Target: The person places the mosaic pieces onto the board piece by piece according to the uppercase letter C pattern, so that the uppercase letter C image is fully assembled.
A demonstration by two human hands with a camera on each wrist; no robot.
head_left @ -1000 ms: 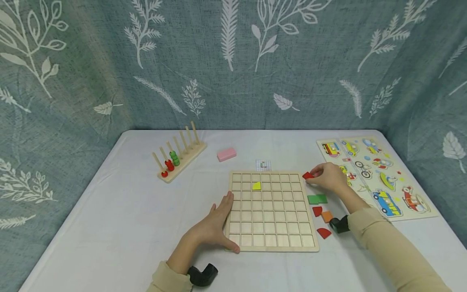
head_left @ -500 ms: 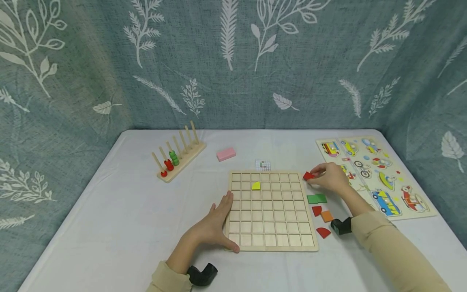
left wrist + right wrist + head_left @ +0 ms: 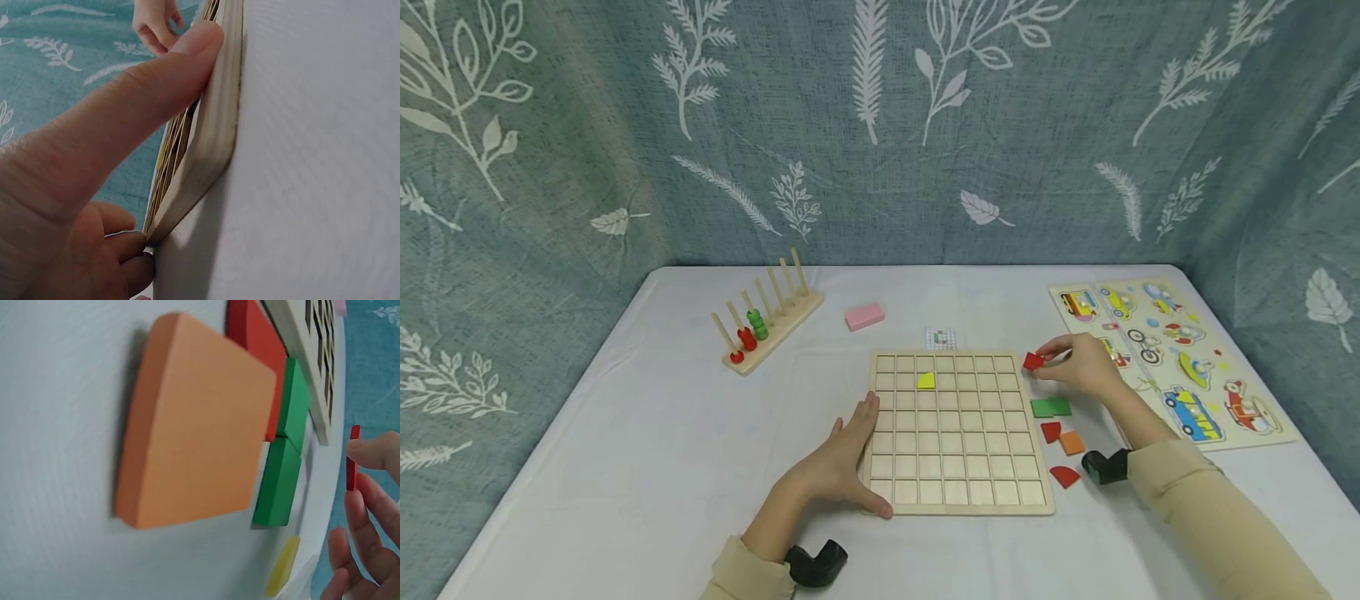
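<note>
One red piece (image 3: 1033, 361) is pinched in the right hand (image 3: 1081, 367); the left hand (image 3: 837, 467), thumb and fingers spread, touches the gridded board (image 3: 958, 510).

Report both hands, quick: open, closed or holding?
Left hand: open, resting against the grid board at its left edge.
Right hand: closed, pinching a red piece.
</note>
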